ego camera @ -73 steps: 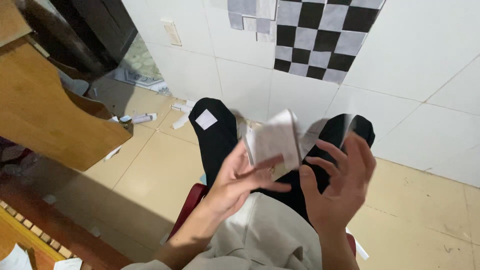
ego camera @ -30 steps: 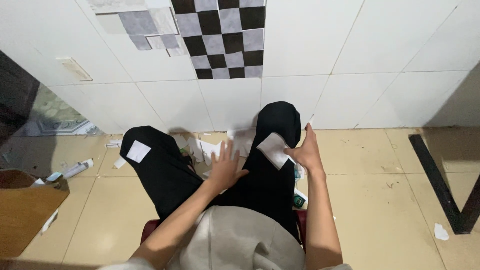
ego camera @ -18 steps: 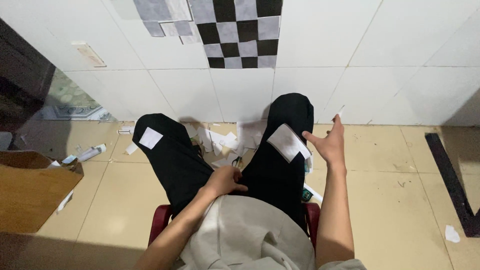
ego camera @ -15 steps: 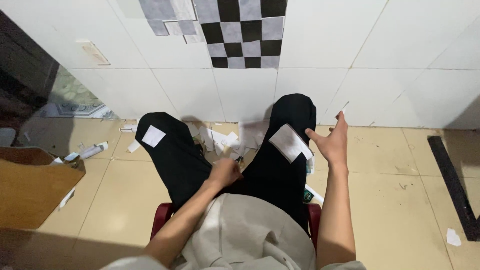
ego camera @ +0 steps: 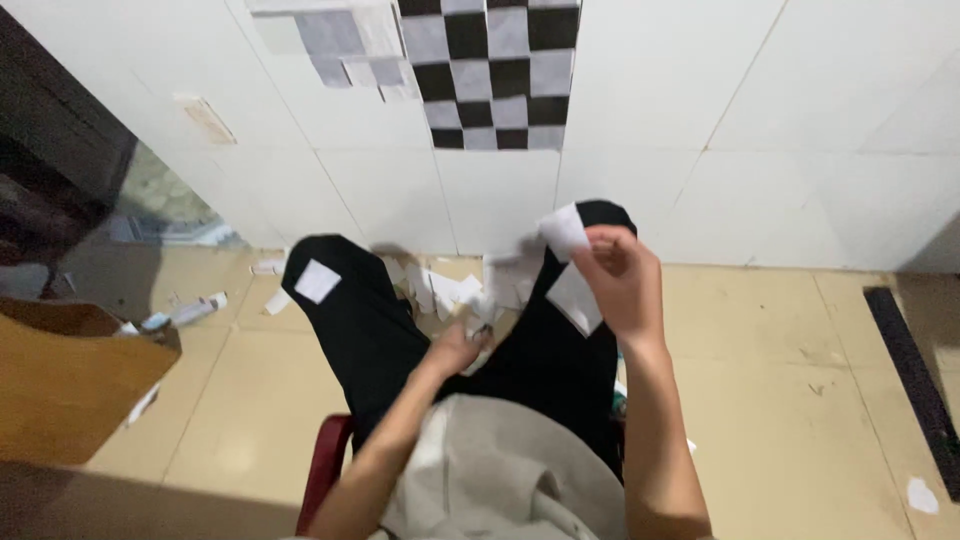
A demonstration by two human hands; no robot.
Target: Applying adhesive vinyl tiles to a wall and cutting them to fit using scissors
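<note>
Seated person seen from above, legs in black trousers stretched toward a white tiled wall; grey top at bottom of frame; red chair edge showing under the left thigh.

Right hand raised over the right knee, fingers curled together and pinching a small white square of paper at its lower edge — the paper stands up above the fingertips, against the wall behind; a second white square lies flat on the right thigh, just below and beside that hand, partly covered by it.

Left hand reaches down between the knees; fingers point toward the floor pile, blurred — cannot tell whether they are spread or closed on anything; it sits at the near edge of a scatter of white paper scraps lying on the floor between the legs, up against the wall base.

Another white square rests on the left knee, well apart from both hands.

On the wall above: a patch of black, white and grey squares in checker pattern, with paler grey squares to its left.

Beige floor tiles; a small tube lies on the floor at left; wooden furniture edge at far left; dark strip on the floor at right; one stray white scrap near the right corner.
</note>
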